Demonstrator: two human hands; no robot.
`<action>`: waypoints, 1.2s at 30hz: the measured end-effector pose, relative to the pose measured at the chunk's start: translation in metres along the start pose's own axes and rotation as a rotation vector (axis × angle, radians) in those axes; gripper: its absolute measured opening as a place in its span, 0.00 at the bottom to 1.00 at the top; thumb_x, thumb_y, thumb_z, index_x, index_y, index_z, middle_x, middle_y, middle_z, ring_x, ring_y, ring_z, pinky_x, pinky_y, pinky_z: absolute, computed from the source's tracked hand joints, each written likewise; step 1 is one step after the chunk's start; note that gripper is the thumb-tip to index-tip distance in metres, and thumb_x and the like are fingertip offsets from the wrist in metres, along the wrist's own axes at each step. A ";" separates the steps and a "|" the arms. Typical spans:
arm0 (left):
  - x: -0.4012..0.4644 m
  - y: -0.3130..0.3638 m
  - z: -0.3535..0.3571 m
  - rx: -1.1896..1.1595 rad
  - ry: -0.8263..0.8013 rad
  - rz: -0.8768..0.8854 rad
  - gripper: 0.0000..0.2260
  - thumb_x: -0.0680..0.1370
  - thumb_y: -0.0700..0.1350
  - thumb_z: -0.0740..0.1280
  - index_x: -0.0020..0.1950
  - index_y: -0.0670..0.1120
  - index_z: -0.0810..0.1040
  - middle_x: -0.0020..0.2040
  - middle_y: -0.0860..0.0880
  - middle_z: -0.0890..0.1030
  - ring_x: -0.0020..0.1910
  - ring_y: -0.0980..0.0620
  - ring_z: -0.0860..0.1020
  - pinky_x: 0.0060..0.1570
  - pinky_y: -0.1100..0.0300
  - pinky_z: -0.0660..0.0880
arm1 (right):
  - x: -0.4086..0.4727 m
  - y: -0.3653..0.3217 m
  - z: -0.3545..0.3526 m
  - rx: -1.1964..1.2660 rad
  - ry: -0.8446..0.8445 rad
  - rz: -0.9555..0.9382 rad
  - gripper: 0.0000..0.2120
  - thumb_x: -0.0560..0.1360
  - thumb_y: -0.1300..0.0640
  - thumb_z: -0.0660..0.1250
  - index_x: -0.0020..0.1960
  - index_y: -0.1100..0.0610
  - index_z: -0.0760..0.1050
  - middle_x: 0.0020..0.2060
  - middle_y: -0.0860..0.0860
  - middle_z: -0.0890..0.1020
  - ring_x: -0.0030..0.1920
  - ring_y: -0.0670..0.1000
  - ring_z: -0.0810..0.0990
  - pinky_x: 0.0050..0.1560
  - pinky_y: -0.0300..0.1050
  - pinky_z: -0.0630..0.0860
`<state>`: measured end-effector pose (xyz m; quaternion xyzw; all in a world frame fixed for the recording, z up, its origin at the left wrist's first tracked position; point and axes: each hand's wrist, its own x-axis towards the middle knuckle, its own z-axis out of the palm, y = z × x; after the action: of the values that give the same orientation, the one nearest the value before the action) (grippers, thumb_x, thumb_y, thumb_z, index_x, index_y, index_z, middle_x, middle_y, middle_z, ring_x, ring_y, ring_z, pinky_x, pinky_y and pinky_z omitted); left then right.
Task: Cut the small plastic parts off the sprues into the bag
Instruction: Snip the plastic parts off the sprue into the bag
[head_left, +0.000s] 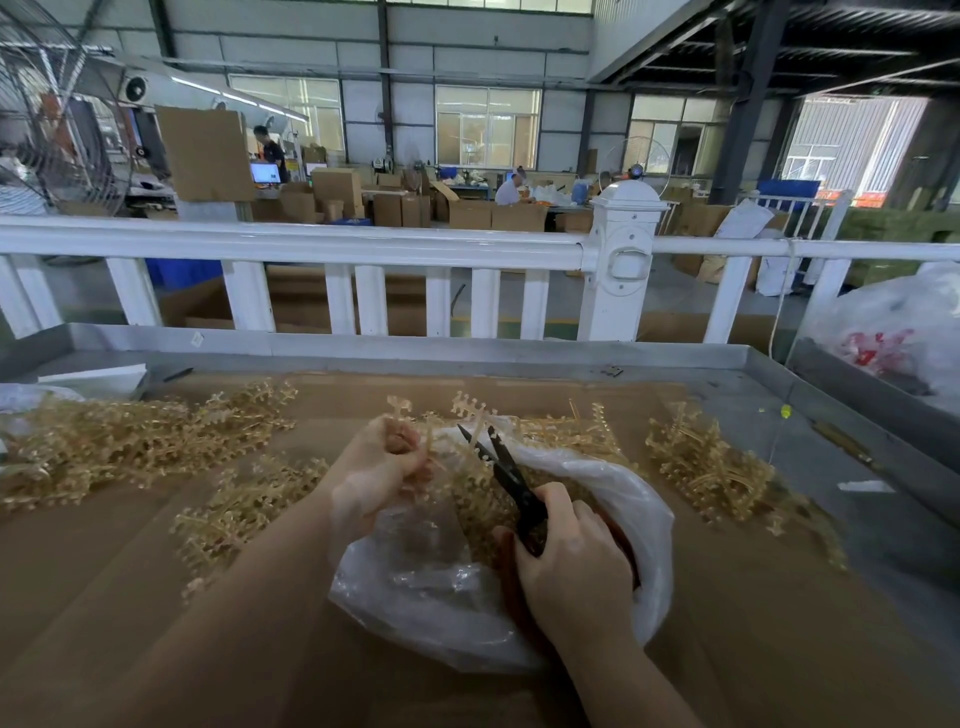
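**Sprue trimming over the bag**

At frame centre, the left hand (382, 467) grips a tan sprue (467, 467) above the open clear bag (639, 519) on the cardboard-covered tabletop (156, 597). The right hand (569, 556) clasps black scissors (511, 478), blades parted at the sprue. Loose sprue piles (119, 441) lie at left and right of the frame
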<state>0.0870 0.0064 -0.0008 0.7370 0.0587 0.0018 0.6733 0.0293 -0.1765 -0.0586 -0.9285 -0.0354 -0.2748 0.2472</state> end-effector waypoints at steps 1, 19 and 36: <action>0.001 0.000 0.002 0.041 0.016 0.033 0.07 0.78 0.34 0.64 0.45 0.45 0.70 0.43 0.42 0.80 0.35 0.49 0.78 0.29 0.60 0.75 | 0.000 0.000 0.000 0.005 0.012 0.002 0.20 0.72 0.48 0.69 0.60 0.55 0.74 0.46 0.51 0.80 0.48 0.53 0.78 0.43 0.45 0.76; -0.006 0.017 0.001 -0.059 -0.152 -0.006 0.21 0.76 0.28 0.64 0.61 0.49 0.64 0.42 0.39 0.79 0.32 0.47 0.81 0.29 0.57 0.79 | -0.001 -0.001 -0.001 -0.001 0.046 0.021 0.19 0.72 0.50 0.70 0.60 0.55 0.74 0.46 0.52 0.80 0.49 0.54 0.78 0.44 0.46 0.75; -0.008 0.008 -0.002 0.175 -0.172 0.079 0.27 0.67 0.26 0.73 0.52 0.49 0.65 0.39 0.41 0.77 0.27 0.51 0.80 0.29 0.58 0.79 | -0.002 -0.003 -0.004 0.001 0.012 0.008 0.17 0.74 0.49 0.67 0.60 0.53 0.72 0.47 0.49 0.78 0.49 0.51 0.76 0.45 0.43 0.75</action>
<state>0.0794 0.0073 0.0078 0.7922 -0.0285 -0.0402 0.6083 0.0254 -0.1761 -0.0553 -0.9268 -0.0305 -0.2794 0.2492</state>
